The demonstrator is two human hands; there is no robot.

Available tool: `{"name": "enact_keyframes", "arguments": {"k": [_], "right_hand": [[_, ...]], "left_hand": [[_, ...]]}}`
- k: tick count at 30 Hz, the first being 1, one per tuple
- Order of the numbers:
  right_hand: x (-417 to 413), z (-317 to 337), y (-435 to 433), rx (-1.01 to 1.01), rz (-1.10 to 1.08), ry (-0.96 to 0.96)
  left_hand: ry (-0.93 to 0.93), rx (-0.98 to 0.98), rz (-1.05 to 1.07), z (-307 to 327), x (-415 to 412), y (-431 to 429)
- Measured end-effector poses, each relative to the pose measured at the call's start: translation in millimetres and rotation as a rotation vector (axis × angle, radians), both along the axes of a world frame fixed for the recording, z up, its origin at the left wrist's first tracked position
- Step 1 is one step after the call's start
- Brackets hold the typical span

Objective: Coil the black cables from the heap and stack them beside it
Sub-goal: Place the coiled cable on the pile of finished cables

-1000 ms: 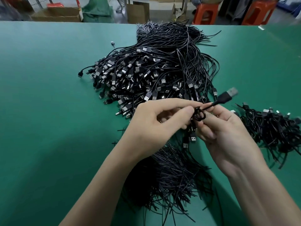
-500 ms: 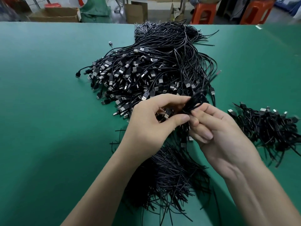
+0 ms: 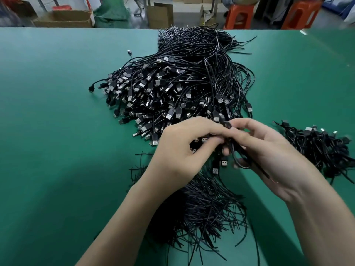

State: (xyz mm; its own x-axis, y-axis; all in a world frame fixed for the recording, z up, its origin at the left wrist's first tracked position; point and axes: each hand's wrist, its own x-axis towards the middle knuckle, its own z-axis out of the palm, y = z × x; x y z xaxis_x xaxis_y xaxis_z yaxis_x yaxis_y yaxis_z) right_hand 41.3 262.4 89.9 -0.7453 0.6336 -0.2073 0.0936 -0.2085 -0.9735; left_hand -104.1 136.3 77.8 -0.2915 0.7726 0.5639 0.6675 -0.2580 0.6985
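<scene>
A big heap of black USB cables (image 3: 178,89) lies in the middle of the green table (image 3: 57,112), plugs toward me and loose wire ends trailing under my arms. Just above its near edge, my left hand (image 3: 182,150) and my right hand (image 3: 269,152) meet around one black cable (image 3: 233,150). The left hand's fingertips pinch it near its plug. The cable loops down across my right palm, and the right thumb and fingers curl round it. A smaller pile of coiled cables (image 3: 317,146) lies to the right of the heap.
A single small plug (image 3: 129,52) lies apart on the table, far left of the heap. Beyond the far table edge are cardboard boxes (image 3: 63,18) and two orange stools (image 3: 240,15) on the floor. Bare green surface shows on the left.
The cable's plug, which stuck out to the upper right a second ago, is now drawn in between my hands. A loop now hangs across my right palm.
</scene>
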Motion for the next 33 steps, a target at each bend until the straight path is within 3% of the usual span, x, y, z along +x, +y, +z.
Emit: {"name": "enact_keyframes", "arguments": {"k": [2, 6, 8, 10, 14, 19, 24, 28, 31, 33], "right_hand": [[5, -2, 9, 0.199, -0.105, -0.108], [25, -7, 35, 0.824, -0.319, -0.653], [35, -5, 44, 0.952, -0.328, -0.911], [41, -1, 47, 0.95, -0.299, -0.994], [33, 9, 35, 0.948, -0.192, -0.827], [13, 6, 13, 0.797, -0.042, -0.485], [4, 4, -1, 0.517, 0.056, -0.171], [-1, 9, -8, 0.286, 0.046, -0.053], [-1, 11, -10, 0.403, 0.006, -0.147], [2, 13, -9, 0.719, -0.055, -0.198]], "left_hand": [[-0.027, -0.064, 0.127, -2, -5, 1], [-0.027, -0.297, 0.416, -10, -31, 7], [0.024, -0.353, 0.551, -12, -48, 13], [0.054, -0.436, 0.617, -12, -65, 18], [0.092, -0.639, 0.627, -8, -86, 33], [0.131, -0.647, 0.609, 8, -83, 34], [-0.144, -0.589, 0.293, 29, -51, 16], [-0.188, -0.567, 0.088, 42, -23, -3], [-0.134, -0.509, -0.041, 56, -15, -20], [-0.108, -0.452, -0.056, 65, -14, -32]]}}
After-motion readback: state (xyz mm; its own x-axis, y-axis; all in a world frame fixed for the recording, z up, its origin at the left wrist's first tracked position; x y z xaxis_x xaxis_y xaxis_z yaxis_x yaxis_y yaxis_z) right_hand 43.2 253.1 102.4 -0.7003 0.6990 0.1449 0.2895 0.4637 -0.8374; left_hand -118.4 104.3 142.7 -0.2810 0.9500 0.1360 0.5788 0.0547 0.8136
